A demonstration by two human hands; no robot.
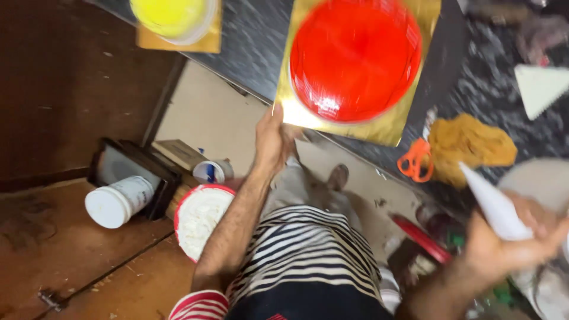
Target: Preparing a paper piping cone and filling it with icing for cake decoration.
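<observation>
Floor boards of reddish brown wood (71,261) fill the left side, and on them a white tub (117,201) lies on its side against a dark tray-like frame (133,169). Just right of it a small white and blue cup (208,171) stands near a red-rimmed bowl of white stuff (200,218). Above, at the top left edge of the dark counter (249,41), a yellow glazed cake (170,16) sits on its own gold board (204,40).

Next comes the left hand (274,141), reaching up from a bare forearm; its grip is clenched on the lower left corner of the gold square board (379,125), which juts past the counter's edge. On that board sits the round red glazed cake (354,58), glossy and filling most of it. Below, the person's striped apron or shirt (302,249) covers the middle.

Further right on the counter lie orange-handled scissors (415,160) touching a crumpled mustard cloth (468,145), and a white triangular scraper (540,88) well apart toward the far right. At the lower right, the right hand (504,246) has its grip closed around a white piping bag (495,204), tip pointing up and left toward the cloth.
</observation>
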